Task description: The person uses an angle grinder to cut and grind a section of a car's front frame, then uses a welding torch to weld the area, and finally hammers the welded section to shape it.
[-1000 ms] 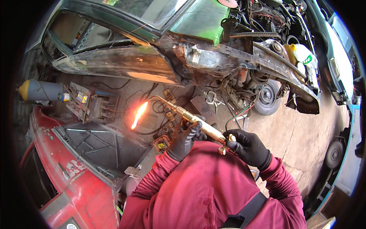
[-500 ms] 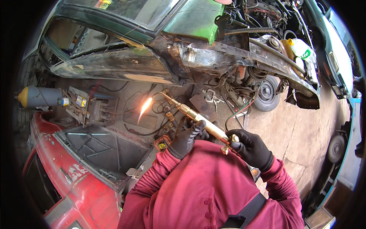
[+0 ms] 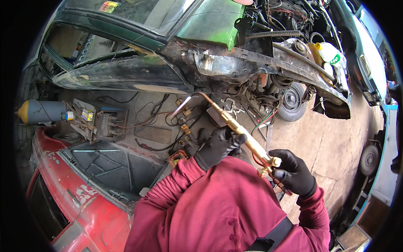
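Note:
A lit brass gas torch [image 3: 252,145] slants across in front of my chest, its bent copper tip pointing up and left. From the tip comes a narrow, whitish flame [image 3: 181,106]. My black-gloved left hand [image 3: 219,148] is closed round the middle of the handle, thumb along its side. At the rear end my right hand [image 3: 296,173], gloved too, grips by the valve knobs [image 3: 275,161]; its fingertips partly hide there. Beyond the tip stands a car body with a bare, rusty inner fender [image 3: 222,64] and a dark door [image 3: 121,75].
A red car panel [image 3: 92,210] lies at left by a grey gas cylinder [image 3: 44,112] and a battery [image 3: 87,115]. Cables, clamps and a yellow-black tool [image 3: 184,128] litter the floor. A wheel [image 3: 291,101] and a plastic jug [image 3: 329,53] are at right.
The torch and both hands have shifted right and slightly down. The flame has gone from yellow-orange and broad to narrow and whitish.

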Available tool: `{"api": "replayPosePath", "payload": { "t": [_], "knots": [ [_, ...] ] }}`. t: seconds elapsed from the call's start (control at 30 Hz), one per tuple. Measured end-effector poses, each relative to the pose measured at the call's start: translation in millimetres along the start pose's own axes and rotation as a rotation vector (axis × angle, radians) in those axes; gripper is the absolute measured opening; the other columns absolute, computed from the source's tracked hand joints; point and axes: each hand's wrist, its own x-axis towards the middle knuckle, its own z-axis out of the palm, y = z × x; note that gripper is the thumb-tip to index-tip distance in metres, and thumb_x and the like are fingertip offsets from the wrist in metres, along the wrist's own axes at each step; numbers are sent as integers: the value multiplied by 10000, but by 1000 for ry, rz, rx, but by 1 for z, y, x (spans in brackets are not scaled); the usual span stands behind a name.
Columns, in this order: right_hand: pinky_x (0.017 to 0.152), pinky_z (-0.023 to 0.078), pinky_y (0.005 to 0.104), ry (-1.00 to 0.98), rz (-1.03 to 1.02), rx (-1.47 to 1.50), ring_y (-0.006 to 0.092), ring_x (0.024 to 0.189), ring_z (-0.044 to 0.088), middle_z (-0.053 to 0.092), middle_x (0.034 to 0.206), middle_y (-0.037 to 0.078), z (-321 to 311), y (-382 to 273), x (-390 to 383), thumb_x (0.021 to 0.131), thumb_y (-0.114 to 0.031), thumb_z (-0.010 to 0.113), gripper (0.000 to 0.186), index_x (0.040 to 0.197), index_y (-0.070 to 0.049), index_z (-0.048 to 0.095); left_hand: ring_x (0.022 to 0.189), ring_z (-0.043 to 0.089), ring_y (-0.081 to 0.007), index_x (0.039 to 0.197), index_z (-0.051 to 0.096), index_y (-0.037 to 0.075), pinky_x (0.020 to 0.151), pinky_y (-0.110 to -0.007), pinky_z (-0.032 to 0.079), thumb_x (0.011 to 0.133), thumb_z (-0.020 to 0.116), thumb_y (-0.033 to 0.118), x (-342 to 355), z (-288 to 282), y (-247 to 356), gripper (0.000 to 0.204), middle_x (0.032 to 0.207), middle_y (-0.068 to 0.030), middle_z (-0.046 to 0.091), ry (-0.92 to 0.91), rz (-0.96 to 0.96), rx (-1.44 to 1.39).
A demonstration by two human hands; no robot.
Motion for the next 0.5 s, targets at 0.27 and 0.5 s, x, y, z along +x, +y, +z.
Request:
{"api": "replayPosePath", "payload": {
  "t": [0.27,0.5],
  "knots": [
    [898,538,270,401,13,-157,75,991,646,728,1120,23,-1,-16,-30,1054,-137,721,363,1380,-1,640,770,689,-167,1196,749,81,702,-333,537,858,940,427,0,44,35,520,905,-54,732,-223,648,709],
    [951,552,298,521,89,-137,116,1040,685,753,1148,56,6,-19,-41,1040,-98,706,345,1364,16,666,770,664,-199,1325,757,146,687,-368,487,886,844,464,13,72,26,549,937,-5,726,-298,1157,1010]
  ]
}}
